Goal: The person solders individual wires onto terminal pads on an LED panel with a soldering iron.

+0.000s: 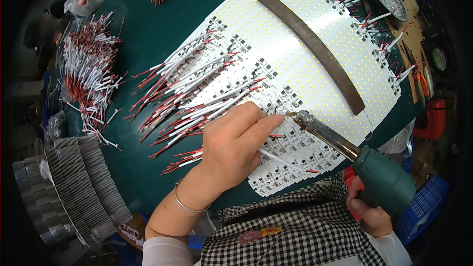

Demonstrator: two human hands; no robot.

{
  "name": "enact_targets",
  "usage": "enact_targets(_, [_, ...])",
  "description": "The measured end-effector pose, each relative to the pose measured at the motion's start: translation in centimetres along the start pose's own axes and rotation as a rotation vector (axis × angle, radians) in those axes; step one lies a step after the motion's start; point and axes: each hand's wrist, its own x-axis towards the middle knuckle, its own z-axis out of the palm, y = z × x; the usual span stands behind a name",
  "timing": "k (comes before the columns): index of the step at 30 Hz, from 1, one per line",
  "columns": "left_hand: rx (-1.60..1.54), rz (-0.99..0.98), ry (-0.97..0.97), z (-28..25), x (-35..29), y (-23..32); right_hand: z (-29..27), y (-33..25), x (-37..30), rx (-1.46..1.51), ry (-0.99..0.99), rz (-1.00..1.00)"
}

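Overlapping white LED circuit boards (325, 83) cover the table in front of me, with short white wires (217, 101) with red ends attached along their left part. My left hand (229, 143) is closed in a pinch, its fingertips down at the boards' pads. From under its fingers a white wire (286, 161) with red ends sticks out to the right. My right hand (369, 212) grips a green soldering gun (387, 180), partly hidden behind its body. The gun's metal tip touches or hovers just beside my left fingertips; I cannot tell which.
A curved brown metal bar (315, 49) lies across the boards. To the left are a heap of loose wires (91, 64) and stacked grey ribbed strips (84, 182). At the right stand a metal dish (389, 0), orange-handled pliers (421, 81) and a blue basket (426, 204).
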Motion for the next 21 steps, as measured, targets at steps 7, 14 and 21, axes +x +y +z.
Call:
enact_targets(7, [0.062, 0.028, -0.007, 0.1, 0.1, 0.1, -0.4, -2.8, 1.4, 0.567, 0.146, 0.086])
enact_targets(14, [0.076, 0.052, -0.004, -0.1, 0.1, 0.1, -0.5, -2.3, 1.6, 0.545, 0.237, -0.102])
enact_targets(21, [-0.12, -0.087, -0.09, -1.5, 0.7, 0.9, -3.1, -3.7, 1.0, 0.211, 0.62, -0.227])
